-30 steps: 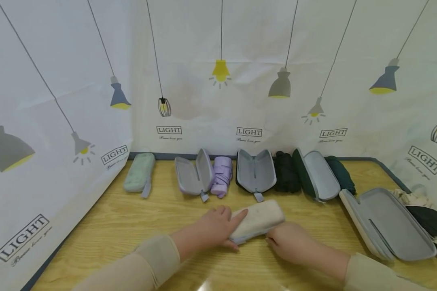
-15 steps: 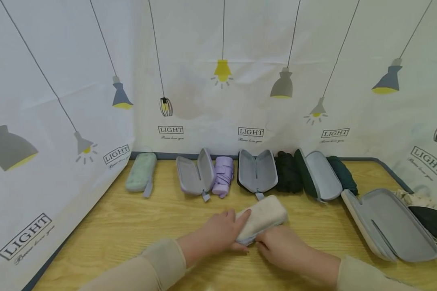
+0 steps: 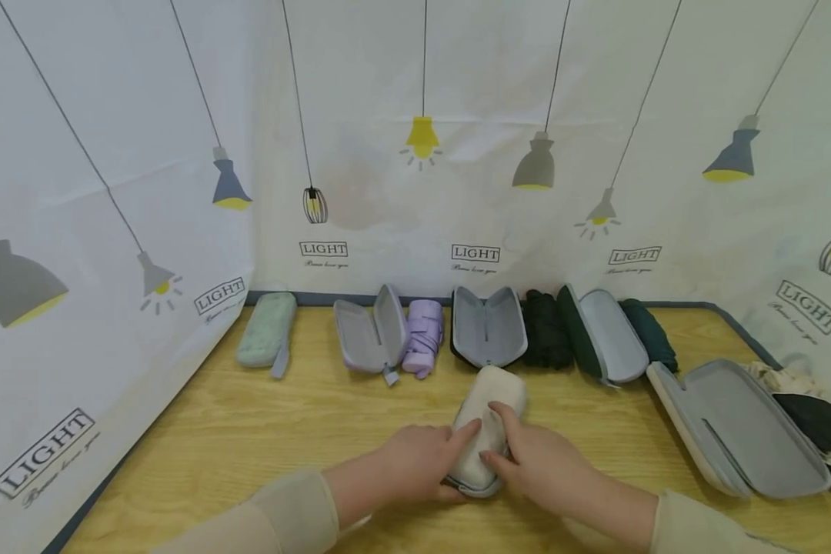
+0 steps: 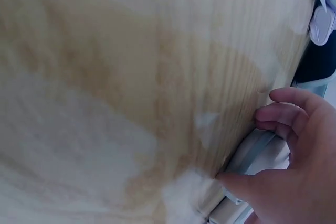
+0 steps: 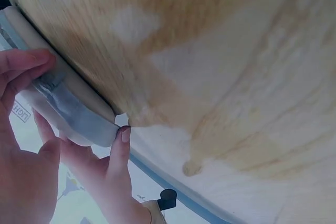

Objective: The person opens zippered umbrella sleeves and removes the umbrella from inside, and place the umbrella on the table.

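Note:
A cream hard-shell zip case (image 3: 502, 387) is closed, with its near end toward me at the middle of the table. My left hand (image 3: 418, 462) holds its left side near that end, thumb on top. My right hand (image 3: 550, 469) grips the right side, with a finger and the thumb over the top. In the right wrist view, a grey zip band (image 5: 73, 106) runs along the case's side between both hands. The left wrist view shows part of the case (image 4: 268, 158) behind the left fingers. Its underside is hidden.
Along the back stand a closed mint case (image 3: 266, 329), a lilac case (image 3: 363, 335), a rolled lilac umbrella (image 3: 422, 335), a black case (image 3: 488, 327), a black bundle (image 3: 545, 329), a green case (image 3: 612, 335) and a dark green bundle (image 3: 649, 333). A large case (image 3: 762, 431) lies unfolded at right.
The cream case has turned so that its far end points more away from me. My right hand has moved from the zip edge at its near side to grip its right side.

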`<state>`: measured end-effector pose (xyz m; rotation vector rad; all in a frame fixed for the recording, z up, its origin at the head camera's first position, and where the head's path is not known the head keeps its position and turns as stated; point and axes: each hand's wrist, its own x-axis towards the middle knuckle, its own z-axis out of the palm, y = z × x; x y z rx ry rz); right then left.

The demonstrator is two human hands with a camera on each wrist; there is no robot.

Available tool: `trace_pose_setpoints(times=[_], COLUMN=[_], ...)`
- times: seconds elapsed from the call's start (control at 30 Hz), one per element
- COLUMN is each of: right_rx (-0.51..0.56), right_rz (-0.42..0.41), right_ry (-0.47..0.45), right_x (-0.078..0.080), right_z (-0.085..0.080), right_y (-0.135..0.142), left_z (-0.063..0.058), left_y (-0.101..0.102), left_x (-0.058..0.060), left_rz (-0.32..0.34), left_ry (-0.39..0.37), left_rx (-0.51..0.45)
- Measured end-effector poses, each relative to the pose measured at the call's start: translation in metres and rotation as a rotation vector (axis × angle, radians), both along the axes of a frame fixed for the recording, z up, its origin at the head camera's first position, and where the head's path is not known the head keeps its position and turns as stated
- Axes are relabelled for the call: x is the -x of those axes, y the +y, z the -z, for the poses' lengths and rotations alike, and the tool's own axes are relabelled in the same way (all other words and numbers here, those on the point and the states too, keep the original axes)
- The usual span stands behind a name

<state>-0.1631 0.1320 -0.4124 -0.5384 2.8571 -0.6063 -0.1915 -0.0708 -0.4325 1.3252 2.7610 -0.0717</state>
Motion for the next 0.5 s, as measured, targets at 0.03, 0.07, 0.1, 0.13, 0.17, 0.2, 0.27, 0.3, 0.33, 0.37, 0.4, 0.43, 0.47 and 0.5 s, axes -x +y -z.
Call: trace_pose_setpoints(times=[0.03,0.07,0.1,0.13,0.17,0.2,0.27,0.3,0.33,0.37,0.4,0.43,0.47,0.5], right_rx=[-0.013,-0.024,-0.032,-0.042,-0.052,-0.057,-0.075,-0.086,-0.099,-0.109,-0.121,-0.141,-0.158,-0.171], right_rz=[0.001,-0.001,-0.003,-0.004,0.001,0.009,0.025,0.033,0.042,0.048,0.054,0.054,0.054,0.054], right_ry=[0.011,0.022,0.03,0.042,0.056,0.063,0.078,0.085,0.088,0.089,0.086,0.085,0.078,0.071], right_x=[0.0,0.0,0.001,0.001,0.002,0.003,0.004,0.005,0.005,0.005,0.005,0.006,0.006,0.006], right_z=[0.0,0.0,0.0,0.0,0.0,0.0,0.001,0.001,0.001,0.002,0.002,0.003,0.003,0.003], right_y=[0.0,0.0,0.0,0.0,0.0,0.0,-0.001,-0.002,-0.003,-0.004,-0.006,-0.007,-0.008,-0.009], left_z=[-0.001,-0.003,-0.004,-0.006,-0.008,-0.009,-0.012,-0.013,-0.014,-0.014,-0.014,-0.014,-0.013,-0.013], left_y=[0.0,0.0,0.001,0.002,0.003,0.004,0.006,0.007,0.008,0.008,0.007,0.006,0.005,0.003], left_x=[-0.001,-0.003,-0.004,-0.005,-0.007,-0.008,-0.01,-0.01,-0.011,-0.011,-0.01,-0.008,-0.006,-0.004], left_rz=[0.016,0.026,0.026,0.025,0.026,0.03,0.044,0.053,0.058,0.056,0.045,0.021,-0.012,-0.065], left_ry=[-0.005,-0.024,-0.07,-0.125,-0.171,-0.213,-0.292,-0.319,-0.354,-0.378,-0.415,-0.458,-0.489,-0.551], left_rx=[-0.018,-0.039,-0.065,-0.09,-0.115,-0.137,-0.18,-0.201,-0.221,-0.242,-0.261,-0.284,-0.301,-0.325])
